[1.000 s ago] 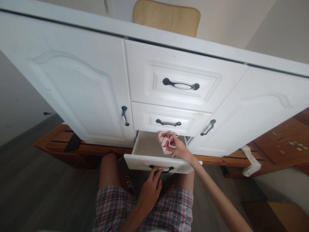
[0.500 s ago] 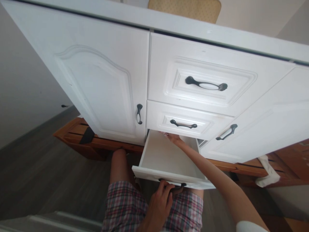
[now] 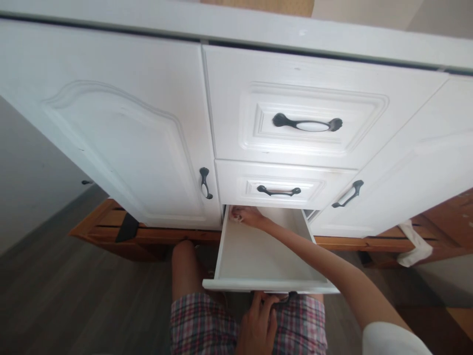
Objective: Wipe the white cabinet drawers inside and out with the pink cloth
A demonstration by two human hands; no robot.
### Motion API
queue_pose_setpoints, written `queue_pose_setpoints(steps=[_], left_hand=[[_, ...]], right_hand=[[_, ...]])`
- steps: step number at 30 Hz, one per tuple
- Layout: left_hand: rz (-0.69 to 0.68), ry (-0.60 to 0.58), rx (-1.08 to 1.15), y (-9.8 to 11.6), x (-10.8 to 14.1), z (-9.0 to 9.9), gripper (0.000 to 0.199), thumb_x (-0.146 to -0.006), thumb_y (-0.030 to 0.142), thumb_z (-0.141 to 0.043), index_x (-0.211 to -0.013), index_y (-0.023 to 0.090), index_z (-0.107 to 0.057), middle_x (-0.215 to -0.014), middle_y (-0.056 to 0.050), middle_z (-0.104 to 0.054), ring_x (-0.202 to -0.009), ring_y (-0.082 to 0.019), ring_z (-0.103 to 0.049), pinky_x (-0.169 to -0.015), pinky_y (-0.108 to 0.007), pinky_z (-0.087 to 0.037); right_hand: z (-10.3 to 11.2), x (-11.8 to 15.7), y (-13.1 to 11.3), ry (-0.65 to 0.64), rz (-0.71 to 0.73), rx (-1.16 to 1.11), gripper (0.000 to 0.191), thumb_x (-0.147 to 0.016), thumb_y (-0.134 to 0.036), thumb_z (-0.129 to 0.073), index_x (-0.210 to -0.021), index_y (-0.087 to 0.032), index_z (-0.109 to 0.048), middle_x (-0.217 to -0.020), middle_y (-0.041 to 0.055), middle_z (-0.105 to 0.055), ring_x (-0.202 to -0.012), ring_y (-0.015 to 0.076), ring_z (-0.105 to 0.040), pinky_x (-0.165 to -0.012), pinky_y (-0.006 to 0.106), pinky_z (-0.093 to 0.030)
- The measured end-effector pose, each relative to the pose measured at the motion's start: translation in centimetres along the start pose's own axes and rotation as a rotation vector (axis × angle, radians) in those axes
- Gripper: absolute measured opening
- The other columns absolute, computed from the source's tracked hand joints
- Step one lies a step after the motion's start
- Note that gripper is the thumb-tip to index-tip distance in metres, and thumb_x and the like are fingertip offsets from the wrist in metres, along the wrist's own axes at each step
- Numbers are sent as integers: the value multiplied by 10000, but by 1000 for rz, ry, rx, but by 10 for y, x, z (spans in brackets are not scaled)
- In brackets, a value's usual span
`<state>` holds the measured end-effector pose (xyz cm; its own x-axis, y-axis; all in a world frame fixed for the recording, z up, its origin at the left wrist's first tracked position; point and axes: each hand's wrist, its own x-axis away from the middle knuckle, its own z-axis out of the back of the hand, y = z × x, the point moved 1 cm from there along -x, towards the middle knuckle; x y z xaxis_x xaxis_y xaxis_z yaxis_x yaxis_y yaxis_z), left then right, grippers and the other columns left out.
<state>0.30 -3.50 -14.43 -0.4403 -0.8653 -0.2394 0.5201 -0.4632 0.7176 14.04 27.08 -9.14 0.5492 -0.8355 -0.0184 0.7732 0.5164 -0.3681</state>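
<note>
Low in the cabinet, a white drawer (image 3: 254, 259) is pulled out over my lap. My left hand (image 3: 257, 323) is curled around its dark handle (image 3: 288, 297) at the front. My right hand (image 3: 250, 216) reaches into the back left corner of the drawer, just under the drawer front above. Its fingers are closed around a small crumpled pale wad (image 3: 237, 217), which looks like a cloth or tissue and lies against the drawer's bottom or side. The fingers hide most of this wad.
Two shut drawers, one with an upper handle (image 3: 308, 123) and one with a lower handle (image 3: 279, 191), sit above the open one. Cabinet doors with handles (image 3: 206, 183) flank them. A wooden bench or frame (image 3: 148, 236) runs below, with a white cloth (image 3: 416, 246) at right.
My right hand has come forward from deeper under the cabinet, bringing the pale wad into clearer view at the left corner. My left hand stays on the handle; the view has shifted closer.
</note>
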Motion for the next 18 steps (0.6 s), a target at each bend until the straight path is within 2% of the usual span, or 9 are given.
queue_pose_setpoints(steps=[3,5,7,9,11,14,18], left_hand=[[-19,3,-34,-5,7,-7,451,-980,85,-477,-1330,281,-681,-1307,-78,-717,-1000,-188,-796,-875,-268,-646],[-19,-6,-33,-8,9,-10,436,-994,95,-469,-1332,274,-679,-1297,-87,-724,-1000,-198,-801,-873,-280,-651],[-24,-8,-36,-9,8,-10,419,-1009,108,-457,-1323,267,-685,-1280,-95,-732,-1011,-211,-805,-874,-295,-658],[-43,-13,-46,-11,8,-9,414,-1017,117,-447,-1318,264,-691,-1267,-99,-737,-1004,-214,-809,-861,-294,-662],[-54,-14,-59,-11,7,-8,410,-1024,124,-440,-1308,264,-702,-1241,-96,-742,-990,-210,-810,-859,-288,-663],[-37,9,-93,-11,8,-9,436,-1020,106,-431,-1304,274,-715,-1221,-84,-748,-940,-190,-811,-843,-263,-661],[-50,-4,-148,-13,7,-11,487,-989,64,-449,-1288,313,-741,-1139,-57,-759,-842,-164,-805,-751,-198,-647]], right_hand=[[-18,30,-17,-156,101,-33,452,-792,-245,-853,-1236,-283,-772,-1365,21,-689,-1117,222,-662,-879,275,-487],[-36,54,-33,-306,209,-93,507,-804,-354,-876,-1294,-303,-753,-1363,27,-673,-1094,221,-674,-864,275,-492],[-51,76,-49,-425,304,-143,572,-843,-387,-844,-1390,-305,-702,-1389,55,-644,-1086,230,-676,-861,288,-497],[-58,92,-58,-480,347,-144,613,-874,-352,-801,-1465,-303,-647,-1417,81,-616,-1071,237,-673,-848,301,-499],[-55,103,-60,-504,360,-121,635,-892,-299,-762,-1508,-297,-605,-1432,100,-595,-1058,239,-663,-830,306,-494],[-39,117,-49,-562,369,-99,670,-861,-274,-784,-1503,-293,-592,-1405,106,-578,-992,218,-645,-770,290,-477],[-21,151,-26,-621,279,-24,666,-816,-209,-786,-1444,-335,-602,-1373,103,-565,-905,204,-624,-642,271,-403]])
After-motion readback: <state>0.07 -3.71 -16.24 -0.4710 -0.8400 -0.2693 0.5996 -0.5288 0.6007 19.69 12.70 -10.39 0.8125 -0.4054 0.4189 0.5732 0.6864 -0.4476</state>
